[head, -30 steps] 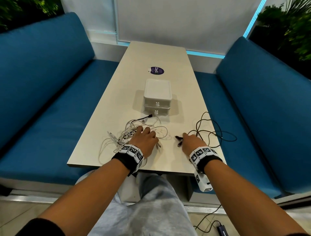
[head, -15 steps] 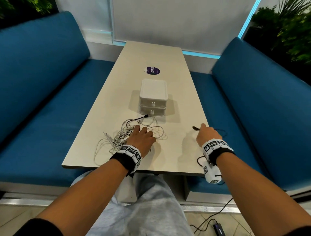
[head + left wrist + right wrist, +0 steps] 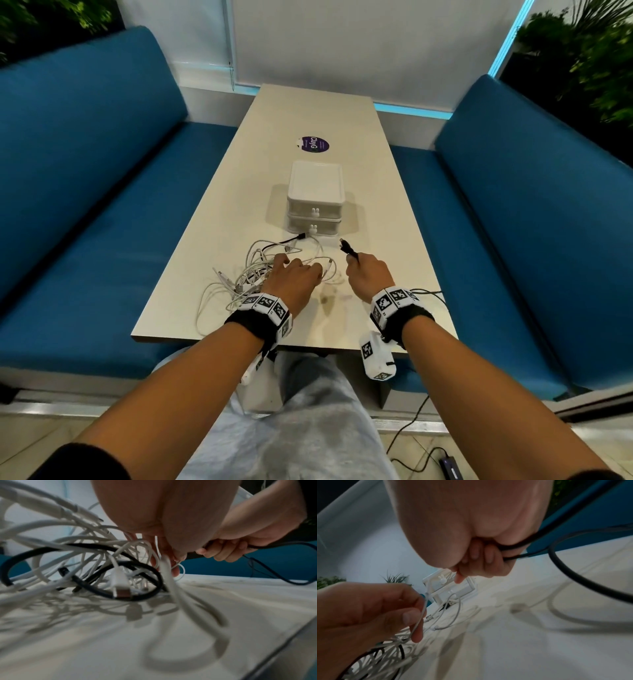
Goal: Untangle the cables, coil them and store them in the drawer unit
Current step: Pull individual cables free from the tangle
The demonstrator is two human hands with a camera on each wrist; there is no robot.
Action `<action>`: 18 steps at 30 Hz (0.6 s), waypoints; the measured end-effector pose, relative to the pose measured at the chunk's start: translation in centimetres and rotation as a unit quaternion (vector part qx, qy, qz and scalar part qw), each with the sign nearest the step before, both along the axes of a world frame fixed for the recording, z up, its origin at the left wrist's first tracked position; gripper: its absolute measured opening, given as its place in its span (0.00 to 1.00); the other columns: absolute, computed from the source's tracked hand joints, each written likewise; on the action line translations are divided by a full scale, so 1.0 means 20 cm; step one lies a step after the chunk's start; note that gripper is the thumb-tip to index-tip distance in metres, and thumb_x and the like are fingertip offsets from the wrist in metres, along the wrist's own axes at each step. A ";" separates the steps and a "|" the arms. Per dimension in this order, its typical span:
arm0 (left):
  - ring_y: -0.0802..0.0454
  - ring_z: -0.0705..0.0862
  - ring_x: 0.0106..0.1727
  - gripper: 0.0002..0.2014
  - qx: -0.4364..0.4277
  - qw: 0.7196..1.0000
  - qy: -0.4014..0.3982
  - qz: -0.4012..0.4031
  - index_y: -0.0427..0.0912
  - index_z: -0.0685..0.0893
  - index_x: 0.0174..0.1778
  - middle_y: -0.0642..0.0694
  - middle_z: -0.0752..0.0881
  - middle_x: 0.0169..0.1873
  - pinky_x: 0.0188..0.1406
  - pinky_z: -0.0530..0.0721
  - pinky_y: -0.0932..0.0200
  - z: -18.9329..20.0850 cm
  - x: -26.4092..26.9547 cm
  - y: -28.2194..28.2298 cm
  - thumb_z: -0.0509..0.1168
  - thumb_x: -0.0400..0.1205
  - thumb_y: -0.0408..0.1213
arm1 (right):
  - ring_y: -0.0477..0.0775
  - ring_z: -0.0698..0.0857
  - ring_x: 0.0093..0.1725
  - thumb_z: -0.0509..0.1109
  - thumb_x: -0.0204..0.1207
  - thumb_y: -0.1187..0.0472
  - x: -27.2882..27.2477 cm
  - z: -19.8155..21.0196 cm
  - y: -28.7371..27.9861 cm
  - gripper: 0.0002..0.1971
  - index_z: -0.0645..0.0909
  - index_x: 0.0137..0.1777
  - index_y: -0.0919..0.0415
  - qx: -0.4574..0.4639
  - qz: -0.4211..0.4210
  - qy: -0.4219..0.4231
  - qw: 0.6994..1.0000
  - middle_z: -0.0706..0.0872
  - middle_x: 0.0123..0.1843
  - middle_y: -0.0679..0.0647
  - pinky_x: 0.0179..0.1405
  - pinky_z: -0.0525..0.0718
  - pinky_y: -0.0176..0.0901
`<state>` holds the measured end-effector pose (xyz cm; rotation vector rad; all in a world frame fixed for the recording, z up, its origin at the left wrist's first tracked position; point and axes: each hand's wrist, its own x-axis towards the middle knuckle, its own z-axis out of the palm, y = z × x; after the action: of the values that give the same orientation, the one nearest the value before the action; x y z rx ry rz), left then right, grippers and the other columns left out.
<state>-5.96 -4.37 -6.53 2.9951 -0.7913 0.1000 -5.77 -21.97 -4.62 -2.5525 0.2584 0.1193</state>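
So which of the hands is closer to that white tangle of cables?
Left. The left hand rests on the white cable tangle, fingers among its strands. The right hand is beside it, off the pile, gripping a black cable.

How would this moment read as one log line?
left hand: pinches white cable | right hand: grips black cable | drawer unit: closed

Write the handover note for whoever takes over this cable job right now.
Right hand: grips the black cable, plug end sticking out towards the drawer unit; the rest trails off the table's right edge.
Left hand: on the white cable tangle, pinching one thin white cable.
Done: one black cable pulled free.
Left: another black cable is in the tangle; nothing coiled, both drawers shut.
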 end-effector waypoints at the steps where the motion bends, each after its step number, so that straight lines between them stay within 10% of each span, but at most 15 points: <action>1: 0.46 0.80 0.52 0.08 -0.020 1.000 0.006 0.009 0.52 0.73 0.50 0.52 0.86 0.44 0.66 0.62 0.44 0.00 0.01 0.00 0.55 0.85 0.31 | 0.68 0.83 0.52 0.54 0.86 0.51 0.00 0.00 0.01 0.20 0.82 0.55 0.65 0.016 -0.003 -0.003 1.000 0.87 0.51 0.63 0.45 0.79 0.50; 6: 0.46 0.82 0.47 0.08 -0.087 0.995 0.037 0.031 0.49 0.76 0.52 0.52 0.86 0.42 0.64 0.62 0.47 0.02 0.03 -0.01 0.53 0.85 0.33 | 0.61 0.83 0.46 0.54 0.84 0.60 -0.02 -0.01 0.02 0.16 0.85 0.52 0.61 0.104 -0.005 -0.018 0.994 0.85 0.46 0.55 0.42 0.74 0.44; 12: 0.45 0.75 0.50 0.13 -0.125 0.989 0.081 0.025 0.46 0.74 0.56 0.53 0.86 0.45 0.51 0.60 0.53 0.06 0.00 -0.03 0.53 0.81 0.26 | 0.51 0.80 0.43 0.54 0.88 0.46 -0.03 -0.04 0.05 0.24 0.88 0.46 0.57 0.184 0.003 -0.037 0.982 0.81 0.35 0.43 0.51 0.77 0.46; 18: 0.43 0.79 0.49 0.07 -0.165 0.977 0.130 0.041 0.51 0.75 0.53 0.56 0.86 0.43 0.54 0.75 0.47 -0.01 0.02 -0.05 0.56 0.85 0.35 | 0.54 0.83 0.39 0.62 0.84 0.51 -0.01 -0.07 0.07 0.16 0.84 0.40 0.58 0.189 0.060 -0.036 0.979 0.88 0.39 0.53 0.48 0.80 0.50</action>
<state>-5.66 -5.45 -6.65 2.6526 -0.5603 -0.1429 -5.90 -20.58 -6.05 -2.1866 0.0450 0.1101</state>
